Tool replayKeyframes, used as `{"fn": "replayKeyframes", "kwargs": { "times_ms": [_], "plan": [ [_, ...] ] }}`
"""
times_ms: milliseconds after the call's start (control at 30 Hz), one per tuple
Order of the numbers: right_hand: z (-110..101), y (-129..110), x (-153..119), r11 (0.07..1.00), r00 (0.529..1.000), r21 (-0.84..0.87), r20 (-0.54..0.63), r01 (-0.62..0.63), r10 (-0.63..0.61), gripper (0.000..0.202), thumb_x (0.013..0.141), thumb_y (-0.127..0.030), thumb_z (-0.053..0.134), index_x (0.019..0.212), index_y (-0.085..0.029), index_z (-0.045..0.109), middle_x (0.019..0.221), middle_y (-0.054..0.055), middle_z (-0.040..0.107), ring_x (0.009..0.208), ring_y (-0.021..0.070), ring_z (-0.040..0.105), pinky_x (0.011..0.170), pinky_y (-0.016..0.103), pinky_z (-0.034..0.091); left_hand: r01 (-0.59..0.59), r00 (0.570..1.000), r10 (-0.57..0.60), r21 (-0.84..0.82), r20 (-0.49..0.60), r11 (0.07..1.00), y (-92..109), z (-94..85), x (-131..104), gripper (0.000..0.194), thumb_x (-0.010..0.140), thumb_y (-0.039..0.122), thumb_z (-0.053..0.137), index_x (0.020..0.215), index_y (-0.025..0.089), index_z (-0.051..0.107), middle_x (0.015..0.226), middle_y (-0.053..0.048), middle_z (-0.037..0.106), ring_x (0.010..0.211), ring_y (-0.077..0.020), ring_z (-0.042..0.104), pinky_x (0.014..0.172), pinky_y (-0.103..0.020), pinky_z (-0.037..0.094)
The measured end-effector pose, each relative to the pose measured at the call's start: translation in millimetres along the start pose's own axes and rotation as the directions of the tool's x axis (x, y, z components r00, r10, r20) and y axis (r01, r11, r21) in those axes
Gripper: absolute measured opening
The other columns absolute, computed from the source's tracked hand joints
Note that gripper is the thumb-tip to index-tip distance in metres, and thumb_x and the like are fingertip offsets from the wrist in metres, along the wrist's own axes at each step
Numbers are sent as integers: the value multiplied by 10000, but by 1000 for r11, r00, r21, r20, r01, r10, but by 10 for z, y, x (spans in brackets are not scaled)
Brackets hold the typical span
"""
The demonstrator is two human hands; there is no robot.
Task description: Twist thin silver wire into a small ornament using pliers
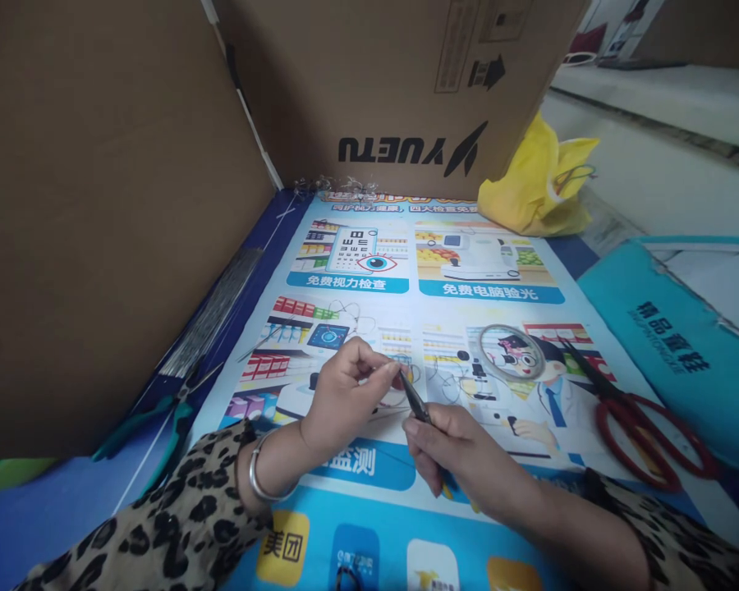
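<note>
While the right hand (461, 455) is closed around the handles of the dark pliers (415, 400) near the centre of the frame, the tool lies inside that grip with its narrow jaws projecting up and leftward to the fingertips of the left hand (345, 394). The left grip has thumb and forefinger pinched together right at the tool's tip, on something too small to make out. Both hands are above a printed poster (382, 529), with a clear ring (481, 345) and red-handled scissors (612, 400) toward the right, and green-handled pliers (180, 410) below a bundle of thin wires (213, 316) on the left.
</note>
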State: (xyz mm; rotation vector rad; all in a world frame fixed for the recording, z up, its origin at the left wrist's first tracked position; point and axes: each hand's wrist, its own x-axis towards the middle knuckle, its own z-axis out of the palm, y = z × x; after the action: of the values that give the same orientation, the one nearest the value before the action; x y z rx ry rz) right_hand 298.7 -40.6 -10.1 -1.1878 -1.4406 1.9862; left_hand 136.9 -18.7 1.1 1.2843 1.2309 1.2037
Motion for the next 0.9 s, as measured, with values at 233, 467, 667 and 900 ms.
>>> {"fn": "replayKeyframes", "kwargs": {
  "times_ms": [233, 467, 667, 900],
  "plan": [
    [-32, -27, -30, 997, 999, -75, 31, 23, -21, 340, 841, -453, 461, 639, -179, 467, 399, -52, 449, 384, 68, 364, 437, 211, 314, 69, 995, -58, -138, 87, 988, 53, -16, 27, 170, 784, 232, 603, 737, 168, 453, 707, -22, 682, 625, -118, 630, 609, -249, 493],
    [-106, -39, -55, 979, 999, -200, 21, -36, 41, 326, 834, -453, 463, 667, -175, 485, 415, -61, 426, 380, 66, 361, 410, 201, 293, 90, 978, -69, -100, 197, 991, 113, -74, 66, 182, 762, 219, 614, 715, 157, 450, 667, -14, 648, 548, -86, 570, 537, -216, 448],
    [-150, -90, -80, 931, 996, -361, 50, -51, 74, 320, 837, -432, 430, 632, -187, 427, 469, -69, 344, 421, 62, 310, 408, 201, 237, 196, 944, -134, -186, 301, 963, 142, -91, 91, 197, 740, 199, 631, 705, 150, 443, 649, -11, 654, 488, -51, 523, 500, -181, 414],
    [-247, -150, -71, 632, 996, -771, 35, 76, -78, 367, 865, -421, 397, 587, -188, 340, 534, -43, 414, 488, 71, 350, 463, 220, 218, 319, 883, -181, -272, 433, 908, 50, -120, 132, 192, 759, 199, 631, 739, 149, 447, 665, -15, 668, 491, -58, 558, 538, -193, 436]
  ]
}}
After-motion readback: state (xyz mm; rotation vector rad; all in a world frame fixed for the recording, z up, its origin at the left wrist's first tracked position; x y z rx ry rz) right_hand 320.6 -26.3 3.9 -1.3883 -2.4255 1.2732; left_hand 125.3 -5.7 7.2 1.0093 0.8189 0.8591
